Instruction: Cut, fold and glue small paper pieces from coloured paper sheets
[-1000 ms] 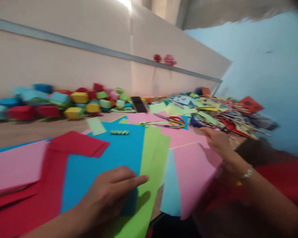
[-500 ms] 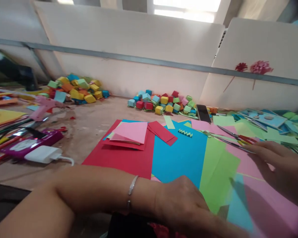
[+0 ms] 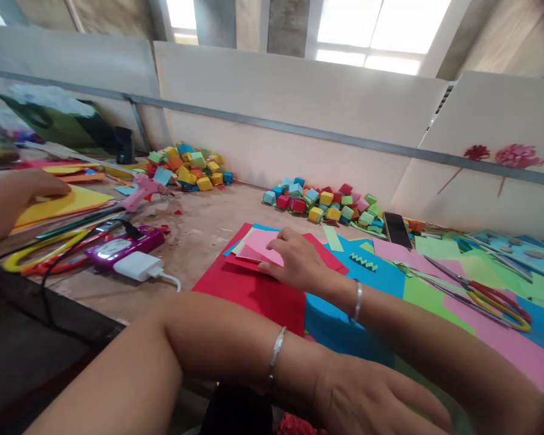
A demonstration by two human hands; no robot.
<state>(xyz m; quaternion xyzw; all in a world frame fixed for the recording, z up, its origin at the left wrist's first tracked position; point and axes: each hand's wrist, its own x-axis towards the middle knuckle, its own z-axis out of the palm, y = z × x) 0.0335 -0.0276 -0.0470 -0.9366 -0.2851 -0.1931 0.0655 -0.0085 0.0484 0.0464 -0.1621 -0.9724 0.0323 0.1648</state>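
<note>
My right hand point(image 3: 294, 260) reaches in from the right, its thumb and fingers pinching the edge of the pink paper point(image 3: 256, 243) on a small stack. Red paper point(image 3: 249, 296) lies under the stack, beside a large blue sheet point(image 3: 335, 320). Below, my left hand point(image 3: 376, 393) is stretched to the right with fingers apart and nothing visible in it; its fingertips are partly cut off by the frame. A green zigzag strip point(image 3: 363, 262) rests on the blue sheet. Red and yellow scissors point(image 3: 489, 299) lie on papers at the right.
Another person's hand point(image 3: 31, 190) is over yellow papers point(image 3: 79, 205) at the left. A pink glue gun point(image 3: 140, 190), purple power strip point(image 3: 127, 244) and white plug point(image 3: 140, 266) with cables are nearby. Paper cubes point(image 3: 294, 202) and a phone point(image 3: 396, 229) lie near the wall.
My right hand has moved left from beside the scissors to the pink paper and taken hold of it. The view has turned left, bringing another person's hand into sight.
</note>
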